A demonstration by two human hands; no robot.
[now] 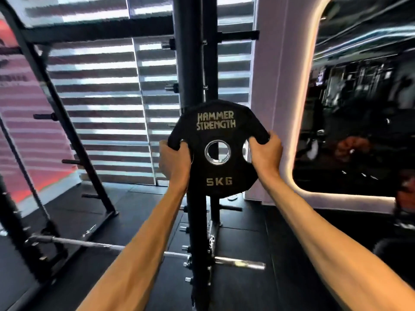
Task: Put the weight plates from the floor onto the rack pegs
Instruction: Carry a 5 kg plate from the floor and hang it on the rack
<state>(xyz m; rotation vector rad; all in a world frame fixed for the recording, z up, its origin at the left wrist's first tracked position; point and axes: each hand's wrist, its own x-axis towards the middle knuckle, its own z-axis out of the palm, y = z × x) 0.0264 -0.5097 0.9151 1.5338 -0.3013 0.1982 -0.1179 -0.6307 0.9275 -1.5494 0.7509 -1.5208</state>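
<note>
A black 5 kg weight plate [219,149] marked "HAMMER STRENGTH" is held upright in the air, gripped at its side openings by the left hand [174,160] and the right hand [265,153]. Behind it stands the black rack upright [186,70]; an empty peg [239,35] is seen higher on the rack, and a barbell [134,249] lies low across it.

Only the person's two arms are in view.

Left forearm [139,250], from the frame edge at 7 o'clock: bare along its whole visible length, lean, tapering evenly to a narrow wrist.

Right forearm [325,232], from the frame edge at 4 o'clock: likewise bare. It is broader near the edge, and a shallow muscle groove runs lengthwise along its upper side.

Left grip [174,161], at 9 o'clock of centre: bare, knuckles softly rounded.

Right grip [266,153], at 3 o'clock of centre: bare, thumb base full, finger joints distinct.

Nails too blurred to tell.
</note>
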